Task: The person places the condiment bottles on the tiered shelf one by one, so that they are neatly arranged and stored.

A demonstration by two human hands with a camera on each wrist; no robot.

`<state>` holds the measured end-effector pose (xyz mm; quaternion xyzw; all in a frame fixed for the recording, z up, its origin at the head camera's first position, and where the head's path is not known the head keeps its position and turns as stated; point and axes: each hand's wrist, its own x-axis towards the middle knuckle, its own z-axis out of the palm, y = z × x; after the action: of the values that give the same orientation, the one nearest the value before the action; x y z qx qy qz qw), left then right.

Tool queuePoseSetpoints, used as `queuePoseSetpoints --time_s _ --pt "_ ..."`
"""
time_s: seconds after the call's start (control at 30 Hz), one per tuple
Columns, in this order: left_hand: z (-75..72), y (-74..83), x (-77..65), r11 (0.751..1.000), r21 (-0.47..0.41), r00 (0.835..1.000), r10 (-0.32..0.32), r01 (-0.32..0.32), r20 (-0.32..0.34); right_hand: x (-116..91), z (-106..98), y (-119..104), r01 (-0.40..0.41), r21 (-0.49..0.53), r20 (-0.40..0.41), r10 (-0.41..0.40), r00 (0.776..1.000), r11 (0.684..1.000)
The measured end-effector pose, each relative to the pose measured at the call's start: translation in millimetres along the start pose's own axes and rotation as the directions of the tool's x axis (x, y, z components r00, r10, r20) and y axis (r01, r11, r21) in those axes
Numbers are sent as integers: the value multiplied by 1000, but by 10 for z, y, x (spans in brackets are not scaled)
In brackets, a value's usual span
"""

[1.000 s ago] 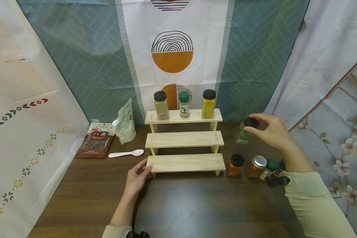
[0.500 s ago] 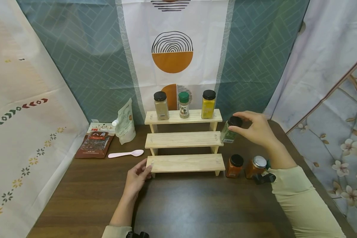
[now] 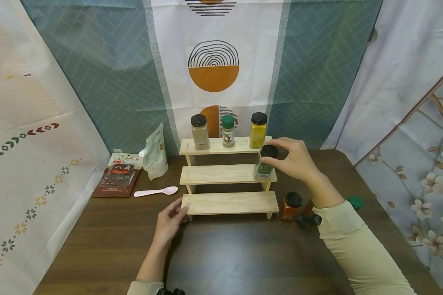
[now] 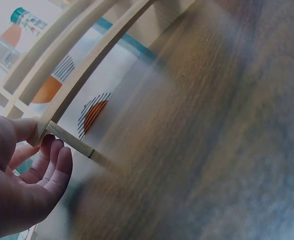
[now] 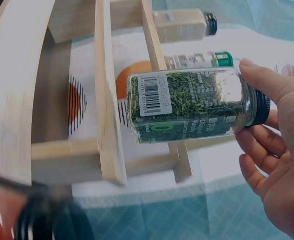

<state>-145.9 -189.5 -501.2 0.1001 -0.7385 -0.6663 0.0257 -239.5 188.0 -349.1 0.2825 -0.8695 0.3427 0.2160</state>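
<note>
My right hand (image 3: pixel 294 160) pinches the black lid of a square glass jar of green dried herbs (image 5: pixel 186 102), labelled parsley. In the head view the jar overlaps the right end of the middle step of a three-step wooden rack (image 3: pixel 221 174); the right wrist view shows its base close beside that step. My left hand (image 3: pixel 170 219) grips the left end of the lowest step between thumb and fingers. On the top step stand a beige-powder jar with a black lid (image 3: pixel 200 133), a small green-capped bottle (image 3: pixel 228 133) and a yellow jar with a black lid (image 3: pixel 258 132).
Right of the rack stands an orange-red jar (image 3: pixel 291 208) with a black lid. A green cap (image 3: pixel 355 202) shows behind my right sleeve, which hides other jars. To the left lie a pink spoon (image 3: pixel 156 191) and a brown packet (image 3: pixel 117 176), beside a standing spouted pouch (image 3: pixel 156 153).
My right hand has carried the parsley jar leftward from beside the rack to the right end of the middle step. My left hand has stayed on the lowest step.
</note>
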Motion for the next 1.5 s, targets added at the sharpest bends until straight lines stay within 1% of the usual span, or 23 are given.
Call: queuePoseSetpoints --time_s 0.37,0.7,0.93,1.2,1.33,1.5 --pt "3 -16 11 1000 1 1000 0 0 -8 161 285 -230 -7 41 38 6 999 999" --pt "-4 -39 15 1000 -1 1000 2 -2 -7 279 548 -344 24 42 50 -26 998 999" --pt "-9 -37 21 1000 2 1000 6 -6 0 362 694 -432 7 40 66 -9 998 999" --pt "-13 -29 28 1000 4 1000 9 -10 8 458 848 -553 -20 71 83 14 996 997" --pt "-13 -28 31 1000 3 1000 8 -8 4 508 920 -613 -39 83 105 30 994 996" --pt "-5 -29 34 1000 1 1000 11 -11 3 575 1000 -677 -34 80 123 24 992 996"
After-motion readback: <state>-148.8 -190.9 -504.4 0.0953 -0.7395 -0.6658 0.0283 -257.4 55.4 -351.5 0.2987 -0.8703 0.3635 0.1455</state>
